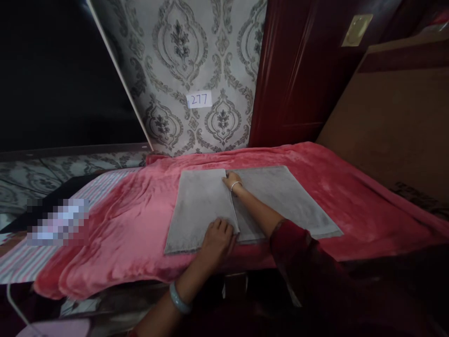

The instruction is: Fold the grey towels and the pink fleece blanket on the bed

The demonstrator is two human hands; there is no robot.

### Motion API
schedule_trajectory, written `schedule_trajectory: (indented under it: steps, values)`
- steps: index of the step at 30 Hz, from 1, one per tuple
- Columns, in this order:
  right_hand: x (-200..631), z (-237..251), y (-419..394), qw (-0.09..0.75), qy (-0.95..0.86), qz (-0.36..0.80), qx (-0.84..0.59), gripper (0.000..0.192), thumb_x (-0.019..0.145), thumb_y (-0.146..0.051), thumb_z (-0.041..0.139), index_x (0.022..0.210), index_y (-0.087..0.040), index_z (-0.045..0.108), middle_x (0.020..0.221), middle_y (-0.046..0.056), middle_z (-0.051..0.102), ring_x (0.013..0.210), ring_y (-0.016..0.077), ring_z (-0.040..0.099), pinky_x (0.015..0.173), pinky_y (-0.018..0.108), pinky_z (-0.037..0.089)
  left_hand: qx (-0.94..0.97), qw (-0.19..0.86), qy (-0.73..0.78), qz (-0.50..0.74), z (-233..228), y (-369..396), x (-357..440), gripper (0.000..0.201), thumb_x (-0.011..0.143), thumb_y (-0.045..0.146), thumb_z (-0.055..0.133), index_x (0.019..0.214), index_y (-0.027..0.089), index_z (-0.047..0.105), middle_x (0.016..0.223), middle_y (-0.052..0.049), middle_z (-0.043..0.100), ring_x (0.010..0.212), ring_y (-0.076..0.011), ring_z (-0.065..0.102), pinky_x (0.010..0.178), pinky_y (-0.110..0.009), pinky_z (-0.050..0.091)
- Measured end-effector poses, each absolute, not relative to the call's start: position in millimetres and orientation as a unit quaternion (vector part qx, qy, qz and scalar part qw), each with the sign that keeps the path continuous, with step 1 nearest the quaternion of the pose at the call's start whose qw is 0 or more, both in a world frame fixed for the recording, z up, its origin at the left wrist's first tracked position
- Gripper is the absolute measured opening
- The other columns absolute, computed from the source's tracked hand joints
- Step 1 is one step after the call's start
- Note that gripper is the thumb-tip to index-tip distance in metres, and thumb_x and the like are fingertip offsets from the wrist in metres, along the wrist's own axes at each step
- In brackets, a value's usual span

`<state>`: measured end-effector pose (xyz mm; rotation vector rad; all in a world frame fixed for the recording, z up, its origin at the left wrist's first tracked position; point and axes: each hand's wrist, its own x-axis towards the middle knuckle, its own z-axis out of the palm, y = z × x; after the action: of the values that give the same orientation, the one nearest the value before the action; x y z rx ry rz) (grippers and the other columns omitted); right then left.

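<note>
Two walls frame your view: grey damask wallpaper (196, 56) straight ahead, carrying a small white label (199, 99) marked 277, and a dark red door (298, 70) to its right with a brass plate (357, 30) high on it. At left a black panel (59, 70) fills the upper corner; at right a brown board (396, 117) leans in close.

Below them, a pink fleece blanket (133, 220) covers the work surface from the wall to the near edge, where it hangs over in rumpled folds. A striped cloth (21, 262) shows at its left end. Bare blanket lies open on both sides of your work, more of it on the left.

At the centre of the blanket lies a grey towel (284, 196), flat, with its left part folded over onto itself (198, 206) so that a fold edge runs down the middle.

Your left hand (218, 238), a pale bangle (178, 298) on its wrist, presses fingers down on the folded layer at its near right corner. Your right hand (232, 179), sleeved in dark red to the forearm and wearing a thin bracelet (235, 184), grips the same layer's far corner at the fold edge.
</note>
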<state>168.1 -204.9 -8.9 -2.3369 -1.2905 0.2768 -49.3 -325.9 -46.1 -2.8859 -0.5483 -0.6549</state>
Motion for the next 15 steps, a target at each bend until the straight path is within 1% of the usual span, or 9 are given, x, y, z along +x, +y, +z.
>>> schedule_trajectory:
  steps: [3, 7, 11, 15]
  values:
    - [173, -10, -202, 0.233, -0.462, 0.116, -0.848, 0.033, 0.093, -0.03, 0.057, 0.119, -0.016, 0.072, 0.121, 0.012, 0.071, 0.112, 0.022, 0.067, 0.09, 0.026, 0.05, -0.958, 0.054, -0.187, -0.209, -43, -326, -49, 0.013, 0.096, 0.027, 0.054, 0.091, 0.017, 0.061, 0.091, -0.009, 0.061, 0.091, -0.0252, 0.054, 0.077, -0.038, 0.044]
    - [184, -11, -199, 0.234, -0.463, 0.138, -0.844, 0.028, 0.09, -0.029, 0.063, 0.112, -0.016, 0.074, 0.118, 0.012, 0.072, 0.109, 0.0215, 0.067, 0.084, 0.023, 0.05, -0.957, 0.049, -0.214, -0.189, -39, -330, -43, 0.009, 0.094, 0.022, 0.054, 0.094, 0.017, 0.061, 0.092, -0.01, 0.06, 0.092, -0.0267, 0.053, 0.077, -0.04, 0.043]
    - [189, -12, -198, 0.231, -0.466, 0.154, -0.84, 0.026, 0.088, -0.028, 0.064, 0.108, -0.015, 0.074, 0.106, 0.01, 0.074, 0.101, 0.0201, 0.068, 0.081, 0.023, 0.05, -0.952, 0.043, -0.237, -0.189, -41, -334, -39, 0.01, 0.093, 0.022, 0.055, 0.098, 0.016, 0.062, 0.095, -0.011, 0.06, 0.094, -0.028, 0.052, 0.077, -0.041, 0.043]
    - [185, -11, -198, 0.228, -0.46, 0.151, -0.845, 0.027, 0.086, -0.031, 0.067, 0.106, -0.013, 0.074, 0.103, 0.011, 0.073, 0.095, 0.0198, 0.067, 0.08, 0.024, 0.049, -0.947, 0.043, -0.252, -0.196, -44, -335, -40, 0.007, 0.091, 0.017, 0.054, 0.092, 0.018, 0.061, 0.094, -0.011, 0.06, 0.092, -0.0275, 0.051, 0.075, -0.041, 0.042]
